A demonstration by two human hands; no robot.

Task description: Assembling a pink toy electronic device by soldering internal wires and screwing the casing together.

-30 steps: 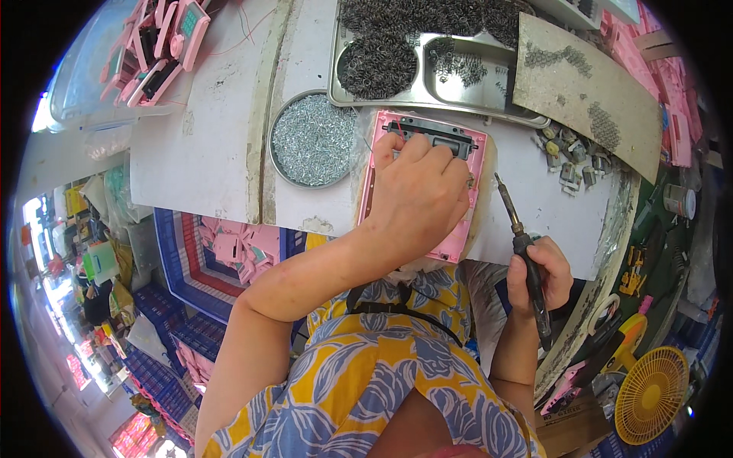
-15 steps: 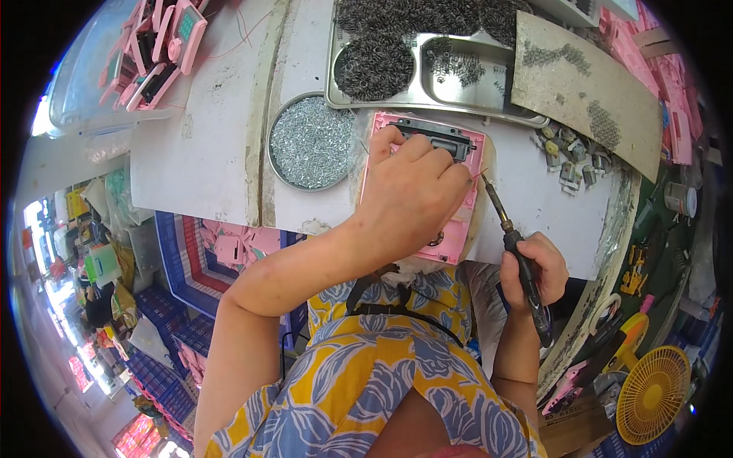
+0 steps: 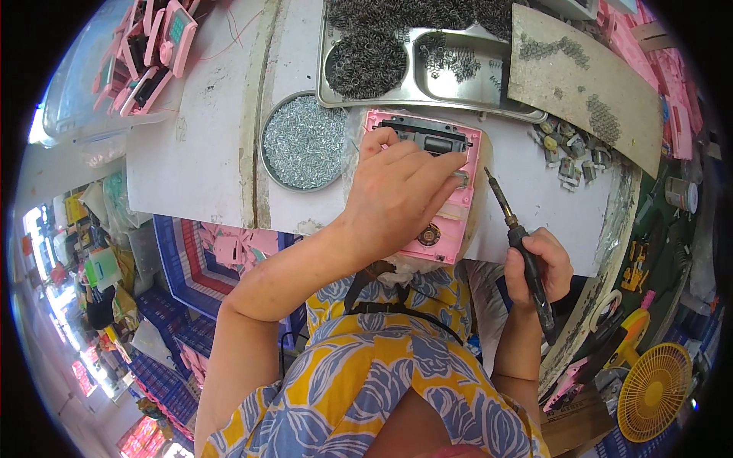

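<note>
A pink plastic housing (image 3: pixel 467 217) lies on the bench in front of me, with a black part (image 3: pixel 435 143) across its far end and a round speaker-like piece (image 3: pixel 428 234) at its near end. My left hand (image 3: pixel 403 183) is over the housing, thumb and fingers pinched together near its right side. Whatever they pinch is hidden or too small to name; a small greenish-grey piece (image 3: pixel 461 180) shows just under the fingertips. My right hand (image 3: pixel 544 263) is closed round the dark handle of a soldering iron (image 3: pixel 527 271). The iron's tip points up and left, just right of the housing, apart from it.
A round tin of small silvery pins or screws (image 3: pixel 304 145) stands left of the housing. Behind it is a metal tray (image 3: pixel 458 95) with dark springs. A stained board (image 3: pixel 588 84) and small motors (image 3: pixel 569 164) lie at right. A blue crate (image 3: pixel 179 267) stands lower left.
My left hand has shifted slightly left, uncovering the round piece in the housing. The soldering iron's tip has moved a little away from the left fingertips. The view has shifted slightly.
</note>
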